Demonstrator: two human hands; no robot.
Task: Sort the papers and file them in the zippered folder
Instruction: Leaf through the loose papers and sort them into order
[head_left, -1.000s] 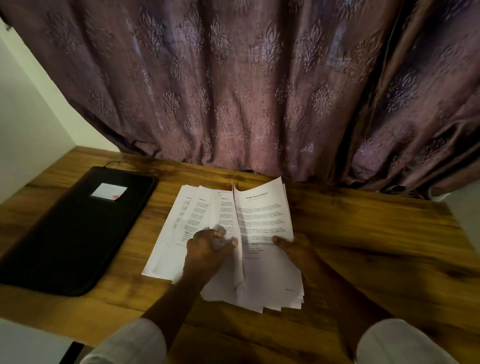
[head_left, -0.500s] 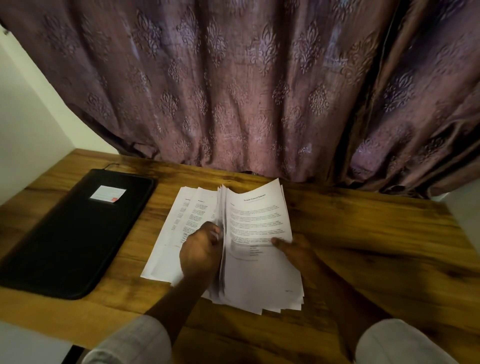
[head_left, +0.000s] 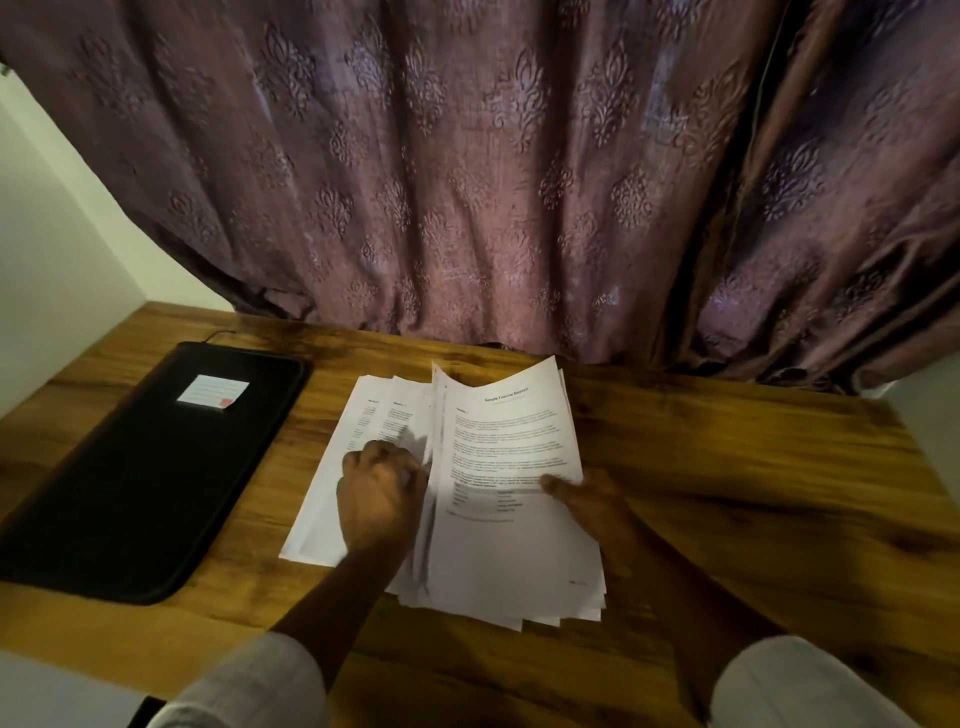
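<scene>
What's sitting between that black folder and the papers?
Nothing. The head view shows only a bare strip of wooden table between the zippered folder and the left edge of the papers.

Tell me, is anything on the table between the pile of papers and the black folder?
Nothing visible lies between them: only a bare strip of the brown wooden table separates the white printed papers from the black zippered folder to their left. The folder itself lies closed flat, so it would need opening first.
</scene>
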